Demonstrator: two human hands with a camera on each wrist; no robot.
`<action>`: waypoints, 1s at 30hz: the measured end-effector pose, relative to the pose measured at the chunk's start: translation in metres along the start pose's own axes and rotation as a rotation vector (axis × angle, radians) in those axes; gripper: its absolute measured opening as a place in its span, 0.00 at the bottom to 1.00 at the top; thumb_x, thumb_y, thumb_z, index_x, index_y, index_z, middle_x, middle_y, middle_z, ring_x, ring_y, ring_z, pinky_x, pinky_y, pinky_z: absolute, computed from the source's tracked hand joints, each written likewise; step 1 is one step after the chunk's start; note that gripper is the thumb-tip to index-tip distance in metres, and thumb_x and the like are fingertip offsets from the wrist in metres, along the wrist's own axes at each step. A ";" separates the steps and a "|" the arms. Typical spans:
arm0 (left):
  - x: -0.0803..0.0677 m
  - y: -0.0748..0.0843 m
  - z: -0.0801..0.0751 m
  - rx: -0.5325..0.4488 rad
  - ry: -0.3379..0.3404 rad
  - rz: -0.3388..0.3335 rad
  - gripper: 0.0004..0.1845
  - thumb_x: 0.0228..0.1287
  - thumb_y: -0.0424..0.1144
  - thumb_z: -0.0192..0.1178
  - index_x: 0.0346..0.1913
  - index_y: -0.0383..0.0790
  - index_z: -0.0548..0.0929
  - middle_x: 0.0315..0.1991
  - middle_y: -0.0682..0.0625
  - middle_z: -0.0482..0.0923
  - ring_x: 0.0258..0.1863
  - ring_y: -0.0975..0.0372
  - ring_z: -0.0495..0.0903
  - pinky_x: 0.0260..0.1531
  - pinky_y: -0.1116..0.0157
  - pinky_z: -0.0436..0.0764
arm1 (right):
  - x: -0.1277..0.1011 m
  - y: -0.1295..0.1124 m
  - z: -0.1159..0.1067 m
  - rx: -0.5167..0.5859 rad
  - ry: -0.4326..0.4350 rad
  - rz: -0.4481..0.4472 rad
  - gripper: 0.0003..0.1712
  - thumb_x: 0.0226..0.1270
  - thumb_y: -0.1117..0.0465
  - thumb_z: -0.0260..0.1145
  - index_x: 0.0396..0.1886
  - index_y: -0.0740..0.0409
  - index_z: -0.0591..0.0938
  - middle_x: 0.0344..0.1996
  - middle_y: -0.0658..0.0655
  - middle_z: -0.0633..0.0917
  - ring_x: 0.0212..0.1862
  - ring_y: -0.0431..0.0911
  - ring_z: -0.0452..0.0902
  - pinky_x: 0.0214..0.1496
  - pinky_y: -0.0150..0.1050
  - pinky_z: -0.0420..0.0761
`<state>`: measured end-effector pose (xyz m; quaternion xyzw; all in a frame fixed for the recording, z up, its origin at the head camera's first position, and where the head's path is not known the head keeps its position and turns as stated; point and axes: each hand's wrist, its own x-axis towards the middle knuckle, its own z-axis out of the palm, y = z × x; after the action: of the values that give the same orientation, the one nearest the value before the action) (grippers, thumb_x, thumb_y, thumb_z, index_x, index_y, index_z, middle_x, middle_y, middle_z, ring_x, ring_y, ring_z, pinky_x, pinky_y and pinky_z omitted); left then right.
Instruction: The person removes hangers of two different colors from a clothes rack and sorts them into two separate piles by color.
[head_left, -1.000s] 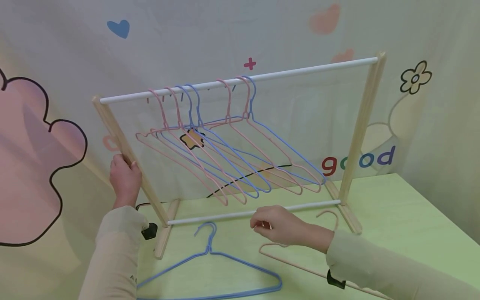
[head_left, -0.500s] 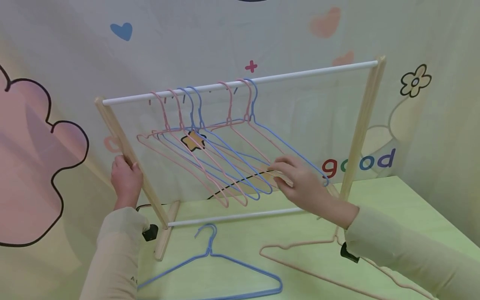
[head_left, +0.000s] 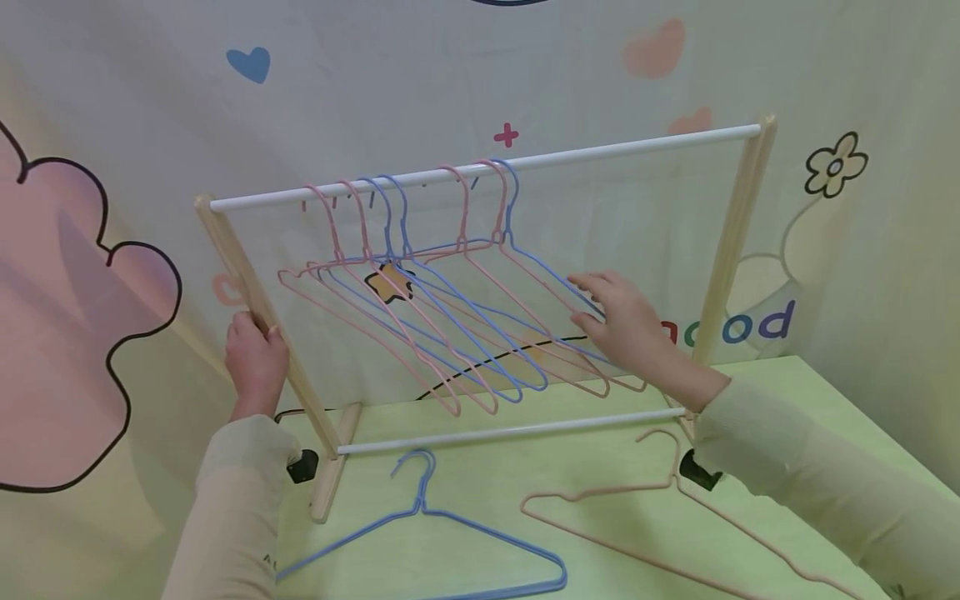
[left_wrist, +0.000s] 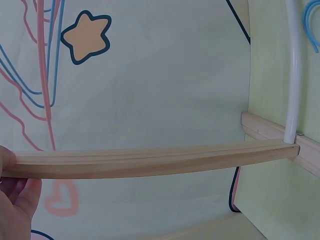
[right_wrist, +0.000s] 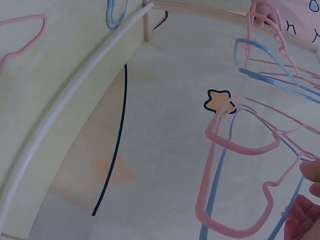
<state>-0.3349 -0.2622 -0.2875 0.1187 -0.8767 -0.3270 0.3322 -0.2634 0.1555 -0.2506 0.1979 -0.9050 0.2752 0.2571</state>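
My left hand (head_left: 257,358) grips the left wooden post (head_left: 236,267) of a small clothes rack. The left wrist view shows its fingers and thumb (left_wrist: 30,197) around the post (left_wrist: 150,162). My right hand (head_left: 630,329), fingers spread, is at the right shoulder of the rightmost blue hanger (head_left: 547,267). In the right wrist view, that hand (right_wrist: 302,210) is cut off by the right edge, thumb and fingers apart around the blue wire. Several pink and blue hangers hang from the white top rod (head_left: 615,150), including a pink hanger (head_left: 333,221) at the left end.
On the pale green table (head_left: 795,433) lie blue hangers (head_left: 487,533), stacked together, and a pink hanger (head_left: 600,492) to their right. The rack's white lower rod (head_left: 517,431) runs behind them. A printed cloth (head_left: 585,67) forms the backdrop.
My right hand has risen from above the table, past the pink hangers, to the right side of the rightmost blue hanger. The left hand stays on the post.
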 end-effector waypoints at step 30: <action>-0.001 0.001 0.000 0.001 0.009 -0.004 0.13 0.63 0.35 0.45 0.45 0.28 0.64 0.42 0.34 0.67 0.43 0.43 0.67 0.43 0.49 0.65 | 0.018 0.016 -0.035 0.247 0.145 0.259 0.12 0.60 0.67 0.57 0.42 0.67 0.79 0.31 0.61 0.79 0.28 0.34 0.67 0.28 0.23 0.67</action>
<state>-0.3346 -0.2610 -0.2871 0.1223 -0.8751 -0.3267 0.3354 -0.2734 0.1849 -0.2215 0.0894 -0.8612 0.4287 0.2578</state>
